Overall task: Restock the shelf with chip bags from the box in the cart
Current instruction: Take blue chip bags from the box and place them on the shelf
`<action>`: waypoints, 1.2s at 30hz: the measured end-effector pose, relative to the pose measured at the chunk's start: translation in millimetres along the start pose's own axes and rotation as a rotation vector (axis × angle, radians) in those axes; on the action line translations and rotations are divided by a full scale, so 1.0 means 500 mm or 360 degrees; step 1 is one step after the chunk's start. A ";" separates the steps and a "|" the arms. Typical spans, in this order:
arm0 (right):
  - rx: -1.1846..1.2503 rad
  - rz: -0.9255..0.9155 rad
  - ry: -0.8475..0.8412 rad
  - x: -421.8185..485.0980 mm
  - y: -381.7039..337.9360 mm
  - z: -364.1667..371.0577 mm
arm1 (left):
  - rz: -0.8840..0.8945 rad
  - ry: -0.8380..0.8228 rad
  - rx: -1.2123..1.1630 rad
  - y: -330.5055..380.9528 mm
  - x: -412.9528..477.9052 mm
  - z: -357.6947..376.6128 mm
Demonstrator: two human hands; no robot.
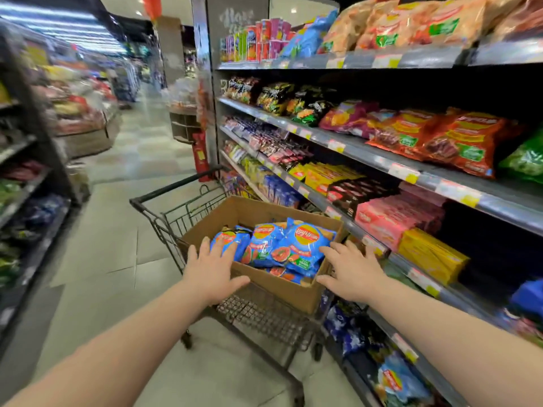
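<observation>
So, head view:
box (279, 284): open, in cart (176, 186), lower centre
chip bags (296, 245): blue, piled inside box
shelf (367, 154): right side, just beside cart
left hand (213, 271): fingers spread, over box's near-left corner
right hand (352, 271): fingers spread, at box's right edge

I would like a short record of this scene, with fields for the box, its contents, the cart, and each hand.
box: brown cardboard box, open, standing in the dark wire shopping cart
contents: blue chip bags, several, lying in the box
left hand: open, fingers spread, over the box's near left edge
right hand: open, at the box's near right corner
shelf: grey metal shelves to the right, stocked with snack packs
</observation>
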State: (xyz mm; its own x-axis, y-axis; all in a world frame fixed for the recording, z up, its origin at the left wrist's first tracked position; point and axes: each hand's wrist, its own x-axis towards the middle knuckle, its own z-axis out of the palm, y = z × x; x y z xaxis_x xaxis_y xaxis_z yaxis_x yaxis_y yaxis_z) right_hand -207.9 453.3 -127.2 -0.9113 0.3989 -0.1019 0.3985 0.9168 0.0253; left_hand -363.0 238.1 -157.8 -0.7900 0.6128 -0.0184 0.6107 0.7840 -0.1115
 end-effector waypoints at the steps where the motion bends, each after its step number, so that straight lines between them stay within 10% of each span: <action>1: 0.0007 -0.0005 -0.0026 0.014 -0.007 0.004 | -0.0013 -0.0013 -0.0010 -0.008 0.005 0.011; 36: 0.0660 0.0364 -0.0492 0.669 0.129 0.225 | 0.0146 -0.0622 -0.0226 -0.015 0.682 0.231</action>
State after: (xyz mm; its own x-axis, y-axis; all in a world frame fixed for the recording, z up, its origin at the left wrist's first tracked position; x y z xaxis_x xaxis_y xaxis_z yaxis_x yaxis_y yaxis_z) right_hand -475.5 643.8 -271.4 -0.7490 0.5059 -0.4279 0.6466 0.6989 -0.3055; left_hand -643.2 429.6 -278.0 -0.6765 0.6183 -0.4001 0.6592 0.7506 0.0455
